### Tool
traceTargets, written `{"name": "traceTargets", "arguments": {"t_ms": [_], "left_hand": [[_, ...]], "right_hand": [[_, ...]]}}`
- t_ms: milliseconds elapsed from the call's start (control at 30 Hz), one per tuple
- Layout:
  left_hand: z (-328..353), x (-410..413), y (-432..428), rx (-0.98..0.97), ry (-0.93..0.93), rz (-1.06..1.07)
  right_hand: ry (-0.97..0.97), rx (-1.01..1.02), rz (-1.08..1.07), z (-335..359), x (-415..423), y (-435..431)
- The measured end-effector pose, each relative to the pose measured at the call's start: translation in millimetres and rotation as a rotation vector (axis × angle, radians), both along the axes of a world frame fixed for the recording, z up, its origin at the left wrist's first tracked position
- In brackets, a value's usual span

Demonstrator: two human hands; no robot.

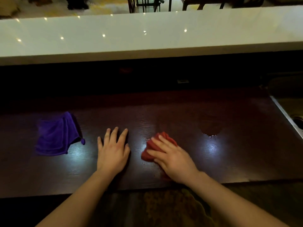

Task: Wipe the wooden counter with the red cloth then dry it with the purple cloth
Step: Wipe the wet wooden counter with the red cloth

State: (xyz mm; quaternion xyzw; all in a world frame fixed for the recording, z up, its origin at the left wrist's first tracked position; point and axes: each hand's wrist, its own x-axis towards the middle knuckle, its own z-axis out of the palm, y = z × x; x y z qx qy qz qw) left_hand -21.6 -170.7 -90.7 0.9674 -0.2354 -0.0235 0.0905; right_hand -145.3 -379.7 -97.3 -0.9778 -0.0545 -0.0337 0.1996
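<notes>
The red cloth [156,147] is bunched into a soft lump on the dark wooden counter [180,122], near the front edge, right of centre. It is pressed down by the right hand [172,157], fingers spread and laid flat over it, not curled into a fist; most of the cloth is covered, w/ folds showing at the fingertips. The left hand [113,150] is laid palm-down and open on bare wood just beside it, nothing held. The purple cloth [57,136] is left crumpled further left, well apart from both hands, one corner trailing toward the left hand. A wet patch [210,126] is seen on the wood beyond and right of the red cloth. The wood is grained and glossy, w/ light glare. A white ledge [147,38] runs across behind; a metal sink rim [285,115] borders the counter at the right.
</notes>
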Motion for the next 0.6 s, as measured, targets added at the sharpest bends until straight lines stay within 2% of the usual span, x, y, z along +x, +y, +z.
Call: {"name": "traceTargets", "arguments": {"t_ms": [67,100,200,233,300,367,433,500,600], "left_hand": [[3.7,-8.8,-11.4,-0.044,-0.015,-0.071],[5.1,-14.1,-19.3,-0.054,-0.015,-0.095],[7.5,-27.9,-52.2,-0.054,0.020,-0.110],[6.3,-31.2,-64.3,-0.043,0.037,-0.112],[2.9,-36.4,-86.2,-0.026,0.071,-0.115],[-1.2,-38.6,-100.4,0.000,0.085,-0.112],[-6.1,-40.2,-104.1,0.028,0.068,-0.097],[-9.5,-40.3,-103.4,0.020,0.048,-0.073],[-11.3,-38.8,-105.1,0.031,0.043,-0.054]], "right_hand": [[0.003,-0.012,-0.012,0.0,-31.6,-31.1],[-0.007,-0.019,-0.091,0.9,-37.5,-50.8],[0.008,0.008,-0.493,7.8,-28.2,-90.3],[0.029,-0.001,-0.562,10.3,-24.3,-87.6],[0.025,-0.015,-0.468,5.8,-32.3,-70.7],[0.011,-0.055,-0.226,-2.2,-61.6,-60.1],[-0.003,-0.057,-0.143,-3.8,-88.0,-83.3],[-0.041,-0.021,-0.320,-3.7,-99.0,-121.5],[-0.011,0.004,-0.753,5.2,-83.0,-165.0]]}}
